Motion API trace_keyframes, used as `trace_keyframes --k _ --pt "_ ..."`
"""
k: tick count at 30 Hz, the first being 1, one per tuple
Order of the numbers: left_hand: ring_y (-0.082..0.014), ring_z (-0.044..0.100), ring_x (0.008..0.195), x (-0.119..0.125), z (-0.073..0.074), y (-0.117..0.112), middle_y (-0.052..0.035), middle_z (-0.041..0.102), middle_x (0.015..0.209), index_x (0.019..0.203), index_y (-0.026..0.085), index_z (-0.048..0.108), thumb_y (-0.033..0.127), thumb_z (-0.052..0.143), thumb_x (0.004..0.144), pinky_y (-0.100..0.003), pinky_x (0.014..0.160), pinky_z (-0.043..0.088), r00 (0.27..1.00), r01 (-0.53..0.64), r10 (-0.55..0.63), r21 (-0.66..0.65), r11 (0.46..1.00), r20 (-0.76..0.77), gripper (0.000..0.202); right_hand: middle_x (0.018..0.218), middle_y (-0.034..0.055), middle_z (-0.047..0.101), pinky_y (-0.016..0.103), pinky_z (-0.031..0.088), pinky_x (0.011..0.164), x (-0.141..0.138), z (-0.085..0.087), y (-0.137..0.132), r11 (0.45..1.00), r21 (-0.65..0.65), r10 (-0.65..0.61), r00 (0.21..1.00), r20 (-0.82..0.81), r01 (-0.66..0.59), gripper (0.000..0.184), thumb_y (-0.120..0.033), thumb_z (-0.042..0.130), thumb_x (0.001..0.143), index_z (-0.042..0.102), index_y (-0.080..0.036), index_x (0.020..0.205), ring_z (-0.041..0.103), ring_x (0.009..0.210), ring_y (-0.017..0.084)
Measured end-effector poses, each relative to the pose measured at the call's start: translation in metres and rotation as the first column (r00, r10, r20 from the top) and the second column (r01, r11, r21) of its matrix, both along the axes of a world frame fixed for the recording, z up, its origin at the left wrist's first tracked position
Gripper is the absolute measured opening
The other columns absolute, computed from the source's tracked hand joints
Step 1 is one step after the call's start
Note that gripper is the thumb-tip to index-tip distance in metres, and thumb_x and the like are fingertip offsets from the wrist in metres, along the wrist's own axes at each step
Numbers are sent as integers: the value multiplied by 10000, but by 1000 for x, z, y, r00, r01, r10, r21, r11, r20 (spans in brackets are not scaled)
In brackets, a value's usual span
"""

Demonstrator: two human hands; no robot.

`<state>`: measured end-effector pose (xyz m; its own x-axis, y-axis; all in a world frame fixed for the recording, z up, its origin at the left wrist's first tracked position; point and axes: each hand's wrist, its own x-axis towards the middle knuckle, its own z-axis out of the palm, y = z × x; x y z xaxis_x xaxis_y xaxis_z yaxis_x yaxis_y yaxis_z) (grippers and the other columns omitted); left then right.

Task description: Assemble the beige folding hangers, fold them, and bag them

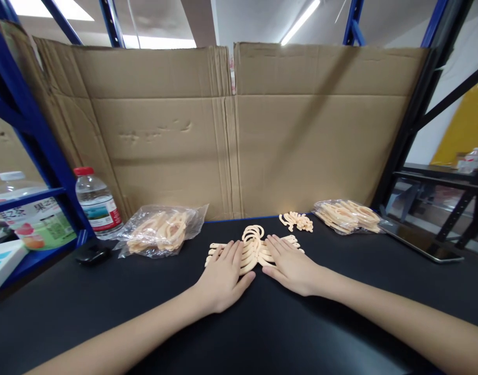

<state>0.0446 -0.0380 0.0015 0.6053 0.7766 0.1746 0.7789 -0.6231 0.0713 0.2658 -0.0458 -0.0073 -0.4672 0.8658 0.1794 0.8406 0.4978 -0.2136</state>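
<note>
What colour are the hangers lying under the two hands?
The hangers are a pale cream, showing best in the head view.

Printed on the large white-capped bottle [46, 224], far left — dark Chinese characters on the label, 果 the clearest, followed apparently by 之; partly cut across by the blue rail [26, 201]. Printed on the red-capped bottle [99, 208], just to its right — pale lettering on a red panel beside a blue picture, too small to read. Marked on the clear bottle [470, 162], far right: reddish print, blurred, illegible.
</note>
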Motion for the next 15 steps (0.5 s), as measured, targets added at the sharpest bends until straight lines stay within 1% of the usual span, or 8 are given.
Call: trace_keyframes --k 2,5,7,9,11,12,14,15 --pt "-373 304 1353 -2 2 12 -262 379 1430 1393 -4 333 476 339 933 -564 1085 236 1000 2 -2 24 1000 18 665 1502 227 236 465 186 1151 -3 3 14 1000 -16 12 1000 28 -11 756 -541 275 942 276 28 1439 177 1408 327" --pt "-349 418 1277 -4 5 36 -229 464 1368 1336 53 425 420 363 933 -574 1071 244 998 33 -36 55 998 56 549 1499 239 230 483 181 1146 -6 5 40 1000 -24 17 999 44 -16 772 -554 246 942 279 42 1432 168 1407 338" --pt "-353 465 1230 -5 8 52 -226 501 1326 1300 65 462 400 372 931 -588 1050 265 996 41 -46 71 997 70 507 1492 243 253 482 192 1141 -6 6 55 1000 -14 21 999 48 -20 765 -554 263 938 299 35 1424 183 1403 340" --pt "-354 514 1173 -5 12 61 -222 544 1274 1257 70 502 398 398 923 -586 1027 297 994 57 -63 82 995 84 480 1479 241 292 475 218 1132 -6 8 64 1000 2 26 998 48 -27 744 -547 303 931 328 17 1416 223 1394 338" --pt "-363 536 1141 -4 20 58 -219 572 1235 1211 68 537 402 430 912 -578 1012 322 991 66 -77 98 993 111 461 1467 242 321 486 226 1124 -5 12 64 999 25 27 999 44 -28 738 -552 331 923 348 3 1409 245 1386 343" --pt "-376 522 1156 -4 25 51 -219 572 1234 1201 64 544 402 443 908 -576 1015 319 988 66 -80 111 992 133 458 1469 240 318 500 211 1125 -4 14 61 999 39 24 999 39 -26 748 -566 337 918 347 -4 1411 234 1389 347" --pt "-410 444 1231 -2 38 26 -221 545 1271 1215 57 536 395 474 899 -566 1039 295 978 65 -92 147 987 187 467 1484 221 303 526 164 1132 2 18 52 996 89 29 999 25 -31 764 -593 340 910 331 -29 1424 197 1402 344" --pt "-399 399 1273 -1 44 11 -193 517 1317 1255 81 515 375 474 908 -533 1071 271 970 79 -113 164 983 213 456 1488 204 307 533 145 1133 7 21 47 991 131 37 999 15 -38 751 -592 343 911 328 -49 1429 188 1406 337"
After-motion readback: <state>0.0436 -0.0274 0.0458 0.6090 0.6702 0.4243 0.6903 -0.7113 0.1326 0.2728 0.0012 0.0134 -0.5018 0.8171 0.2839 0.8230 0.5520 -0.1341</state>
